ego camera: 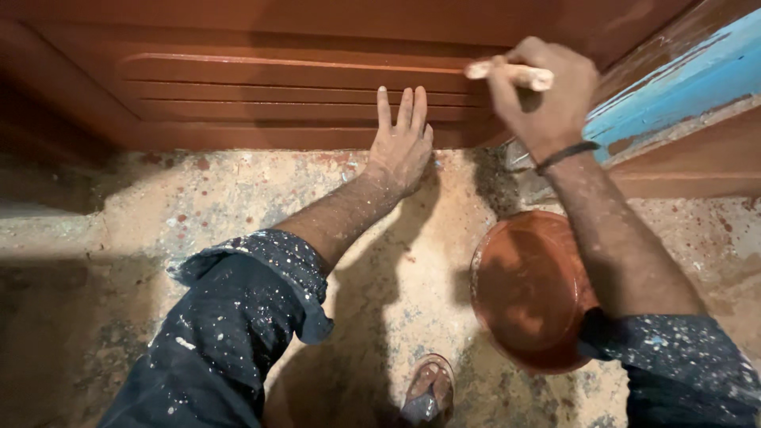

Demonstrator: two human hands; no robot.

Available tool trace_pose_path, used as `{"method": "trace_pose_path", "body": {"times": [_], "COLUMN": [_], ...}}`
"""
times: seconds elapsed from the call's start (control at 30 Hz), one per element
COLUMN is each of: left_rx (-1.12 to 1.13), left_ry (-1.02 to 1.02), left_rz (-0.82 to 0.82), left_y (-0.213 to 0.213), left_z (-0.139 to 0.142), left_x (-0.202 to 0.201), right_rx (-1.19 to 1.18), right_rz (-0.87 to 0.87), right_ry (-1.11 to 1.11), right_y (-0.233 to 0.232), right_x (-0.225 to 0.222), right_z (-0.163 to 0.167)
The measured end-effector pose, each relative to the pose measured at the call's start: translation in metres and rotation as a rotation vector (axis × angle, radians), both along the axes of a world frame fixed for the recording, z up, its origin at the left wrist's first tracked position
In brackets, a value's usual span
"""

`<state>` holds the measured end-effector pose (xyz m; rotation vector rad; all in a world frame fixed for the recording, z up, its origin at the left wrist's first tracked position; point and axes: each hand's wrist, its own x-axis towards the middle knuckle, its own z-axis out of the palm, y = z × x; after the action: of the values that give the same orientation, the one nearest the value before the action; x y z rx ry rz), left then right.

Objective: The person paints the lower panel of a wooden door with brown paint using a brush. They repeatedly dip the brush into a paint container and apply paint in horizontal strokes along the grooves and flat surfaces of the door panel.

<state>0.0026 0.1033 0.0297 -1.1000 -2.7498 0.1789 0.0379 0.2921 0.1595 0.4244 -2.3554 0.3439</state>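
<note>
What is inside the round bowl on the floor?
The bowl holds red-brown paint coating its inside. The right forearm crosses its right side, hiding that part of the rim and anything there.

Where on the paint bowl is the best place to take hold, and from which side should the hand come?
Grip the paint bowl at its rim on the left, coming from above. That edge is bare and faces open floor, while the right arm crosses the other side. The bowl holds wet brown paint, so fingers should pinch the rim only and keep it level. The right hand holds a brush handle.
</note>
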Motion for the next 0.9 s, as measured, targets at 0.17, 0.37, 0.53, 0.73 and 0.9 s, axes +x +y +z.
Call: {"method": "trace_pose_path", "body": {"times": [0.17,0.37,0.53,0.73,0.9], "left_rx": [0.088,-0.031,-0.058,-0.038,0.042], "left_ry": [0.017,-0.009,-0.022,0.014,0.053], "left_rz": [-0.007,0.006,-0.008,-0.051,-0.05], "left_y": [-0.001,-0.016,-0.022,-0.014,-0.005], "left_z": [-0.002,0.007,0.009,-0.005,-0.02], "left_x": [0.005,0.007,0.01,0.017,0.022], "right_rx": [-0.515,-0.358,0.145,-0.27,-0.74], "right_rz": [0.248,0.13,-0.212,0.065,0.147], "right_ry": [-0.131,-0.153,0.07,-0.143,-0.219], "right_y": [-0.044,-0.02,-0.004,-0.022,-0.015], "right_x": [-0.019,-0.006,0.014,0.015,0.042], "right_z": [-0.008,0.004,0.003,-0.005,-0.01]}}
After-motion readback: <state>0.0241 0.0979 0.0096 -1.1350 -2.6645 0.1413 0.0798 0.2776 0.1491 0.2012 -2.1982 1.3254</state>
